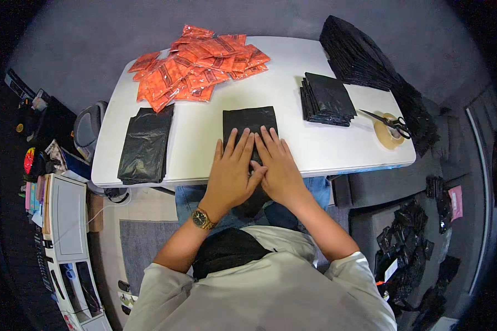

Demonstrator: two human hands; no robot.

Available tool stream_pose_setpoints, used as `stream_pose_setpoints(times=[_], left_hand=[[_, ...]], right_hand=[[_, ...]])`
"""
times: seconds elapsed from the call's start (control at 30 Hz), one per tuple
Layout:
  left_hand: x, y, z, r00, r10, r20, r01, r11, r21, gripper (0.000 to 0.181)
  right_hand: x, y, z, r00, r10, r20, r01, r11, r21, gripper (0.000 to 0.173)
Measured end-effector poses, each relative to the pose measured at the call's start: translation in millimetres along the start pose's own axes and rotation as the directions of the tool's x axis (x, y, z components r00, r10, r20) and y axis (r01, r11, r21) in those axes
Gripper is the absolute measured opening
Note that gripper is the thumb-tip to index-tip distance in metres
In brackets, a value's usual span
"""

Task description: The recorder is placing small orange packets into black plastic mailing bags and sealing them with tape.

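Note:
A black plastic bag [249,117] lies flat at the front of the white table [199,140], its near end reaching over the table's edge towards my lap. Both hands rest palm down on it, thumbs touching or crossing. My left hand [232,169] covers its left side, and a gold watch [202,218] is on that wrist. On the right side of the bag lies my right hand [278,167], fingers pointing away from me. Neither hand grips the plastic. What lies under the palms is hidden.
Left of my hands is a stack of folded black bags [145,145]. Orange packets in clear wrap [199,62] form a heap behind. A smaller black stack [329,99], scissors [387,121] and a tape roll [383,138] are right, near a large black bundle [352,53].

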State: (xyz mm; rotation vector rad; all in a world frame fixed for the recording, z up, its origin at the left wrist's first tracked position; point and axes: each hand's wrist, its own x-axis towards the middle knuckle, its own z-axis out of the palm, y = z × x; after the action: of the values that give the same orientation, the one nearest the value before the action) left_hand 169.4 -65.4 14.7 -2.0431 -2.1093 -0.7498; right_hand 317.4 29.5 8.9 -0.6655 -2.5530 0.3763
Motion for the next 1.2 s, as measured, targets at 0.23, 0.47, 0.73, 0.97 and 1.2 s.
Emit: stream_pose_setpoints(times=[0.23, 0.47, 0.73, 0.97, 1.2], left_hand=[[-4, 3, 5, 0.997, -0.044, 0.065, 0.038, 0.995, 0.091, 0.082], [1, 2, 4, 0.993, -0.073, 0.091, 0.063, 0.993, 0.105, 0.08], [35, -21, 13, 0.995, -0.044, 0.087, 0.037, 0.996, 0.08, 0.086], [36, -20, 14, 0.99, -0.078, 0.117, 0.067, 0.993, 0.097, 0.09], [37, -23, 18, 0.988, -0.1, 0.118, 0.087, 0.99, 0.114, 0.093]], right_hand=[[-3, 3, 4, 0.999, -0.004, 0.046, 0.009, 0.996, -0.094, 0.065], [1, 6, 3, 0.998, -0.012, 0.059, 0.019, 0.994, -0.107, 0.064], [34, 27, 10, 0.995, 0.008, 0.104, -0.001, 0.997, -0.075, 0.066], [32, 33, 15, 0.986, 0.034, 0.161, -0.013, 0.992, -0.129, 0.072], [34, 33, 8, 0.979, 0.054, 0.196, -0.031, 0.992, -0.119, 0.076]])
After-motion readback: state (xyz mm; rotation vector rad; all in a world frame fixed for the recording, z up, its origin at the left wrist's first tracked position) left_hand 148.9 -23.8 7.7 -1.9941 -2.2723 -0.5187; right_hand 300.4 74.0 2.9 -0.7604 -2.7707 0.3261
